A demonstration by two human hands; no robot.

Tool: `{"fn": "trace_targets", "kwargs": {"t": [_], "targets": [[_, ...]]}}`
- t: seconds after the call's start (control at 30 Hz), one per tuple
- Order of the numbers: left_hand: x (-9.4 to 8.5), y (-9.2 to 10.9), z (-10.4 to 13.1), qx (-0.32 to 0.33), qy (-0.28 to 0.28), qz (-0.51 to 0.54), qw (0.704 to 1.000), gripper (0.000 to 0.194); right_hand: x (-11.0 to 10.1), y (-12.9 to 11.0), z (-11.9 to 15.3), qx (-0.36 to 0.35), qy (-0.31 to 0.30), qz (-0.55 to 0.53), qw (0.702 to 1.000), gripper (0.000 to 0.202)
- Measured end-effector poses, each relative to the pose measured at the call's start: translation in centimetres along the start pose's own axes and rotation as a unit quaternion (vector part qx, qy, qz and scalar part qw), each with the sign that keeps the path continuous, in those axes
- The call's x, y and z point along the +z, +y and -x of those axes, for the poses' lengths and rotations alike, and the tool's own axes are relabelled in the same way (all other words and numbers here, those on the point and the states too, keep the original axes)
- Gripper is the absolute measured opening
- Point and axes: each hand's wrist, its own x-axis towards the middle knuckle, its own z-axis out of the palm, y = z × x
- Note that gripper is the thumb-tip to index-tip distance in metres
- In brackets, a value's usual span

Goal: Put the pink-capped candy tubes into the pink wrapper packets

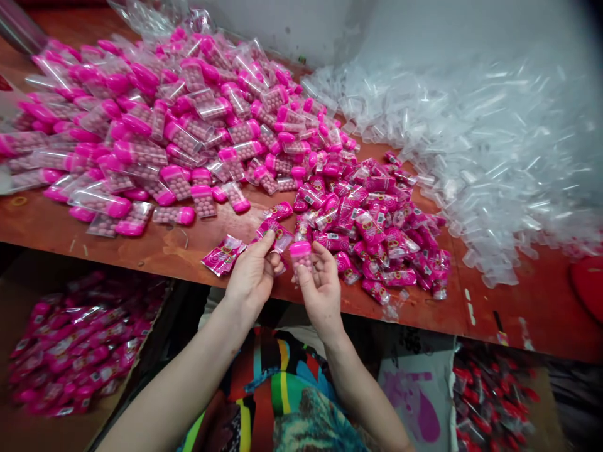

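My right hand (323, 290) is closed around a small clear candy container (301, 254) with a bright pink cap and pink balls inside, held upright over the table edge. Just to its left, my left hand (254, 270) pinches a printed pink wrapper sleeve (281, 237) between thumb and fingers. Another pink wrapper (224, 255) lies flat on the table beside my left hand. Behind my right hand spreads a heap of pink wrapped containers (372, 226). A large pile of unwrapped pink-capped containers (188, 125) covers the table's left and back.
Empty clear plastic containers (471, 144) are heaped at the right on the red-brown table (419, 314). Below the table at left, a box (153, 326) holds pink wrapped pieces. At lower right, another box (453, 389) holds red-capped pieces. A pale wall (301, 28) stands behind.
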Motion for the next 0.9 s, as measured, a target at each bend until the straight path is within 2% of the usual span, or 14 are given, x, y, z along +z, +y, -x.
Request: {"fn": "trace_targets", "kwargs": {"t": [0.37,0.63,0.9], "targets": [[0.6,-0.7,0.6,0.014,0.013,-0.017,1.000,0.031,0.2,1.0,-0.2,-0.027,0.065,0.028,0.997,0.048],[0.6,-1.1,0.7,0.026,-0.008,-0.037,0.999,0.029,0.2,1.6,0.2,-0.042,0.029,0.060,0.997,0.050],[0.2,-0.8,0.9,0.003,-0.067,-0.132,0.989,0.030,-0.4,1.7,0.1,-0.019,-0.007,0.041,0.999,0.046]]}}
